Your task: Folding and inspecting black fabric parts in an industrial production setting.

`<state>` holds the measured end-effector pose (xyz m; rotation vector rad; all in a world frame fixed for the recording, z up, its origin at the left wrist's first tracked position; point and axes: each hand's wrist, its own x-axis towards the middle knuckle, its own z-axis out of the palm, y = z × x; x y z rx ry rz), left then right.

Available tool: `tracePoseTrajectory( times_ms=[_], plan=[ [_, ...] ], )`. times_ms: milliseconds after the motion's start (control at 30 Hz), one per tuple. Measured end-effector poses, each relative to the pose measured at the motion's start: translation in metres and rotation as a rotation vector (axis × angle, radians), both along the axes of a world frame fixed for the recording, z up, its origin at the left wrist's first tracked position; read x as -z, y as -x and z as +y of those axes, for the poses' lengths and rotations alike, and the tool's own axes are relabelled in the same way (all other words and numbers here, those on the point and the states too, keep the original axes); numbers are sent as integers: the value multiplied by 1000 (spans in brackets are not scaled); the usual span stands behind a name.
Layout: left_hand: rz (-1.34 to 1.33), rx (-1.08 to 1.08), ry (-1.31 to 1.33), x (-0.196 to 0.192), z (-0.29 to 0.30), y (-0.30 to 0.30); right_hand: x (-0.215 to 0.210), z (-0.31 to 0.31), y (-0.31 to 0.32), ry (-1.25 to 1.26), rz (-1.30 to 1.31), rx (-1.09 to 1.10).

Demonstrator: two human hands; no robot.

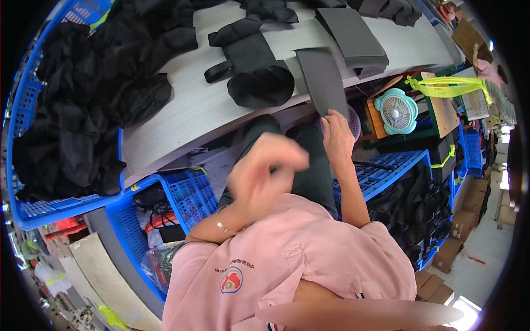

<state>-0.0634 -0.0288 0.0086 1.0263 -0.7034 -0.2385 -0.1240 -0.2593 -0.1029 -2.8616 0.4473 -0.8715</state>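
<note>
The right hand (338, 138) is clamped on the near end of a dark grey panel (322, 80), fingertips pinching it just off the tabletop's near edge. The rest of that panel lies across this edge onto the tabletop (182, 102), between a black sewn piece (251, 63) and a stack of grey panels (353, 38). The left hand (268, 168) is over the lap, well apart from the panel and blurred — I cannot tell whether its fingers are apart or together.

The black sewn piece, with a side loop, lies close to the near edge; the stack sits toward the right end. At the tabletop's left end, black cloth (110, 88) heaps in a blue basket (66, 207). A turquoise fan (396, 111) stands beyond the near edge, to the right.
</note>
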Motion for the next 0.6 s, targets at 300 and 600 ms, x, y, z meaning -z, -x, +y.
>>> tracePoseTrajectory(
  times_ms=[300,600],
  plan=[
    [1084,596,-130,175,-62,17,-28,81,65,-857,195,-189],
    [972,687,146,120,-58,13,-45,86,102,-1225,144,-173]
  ],
)
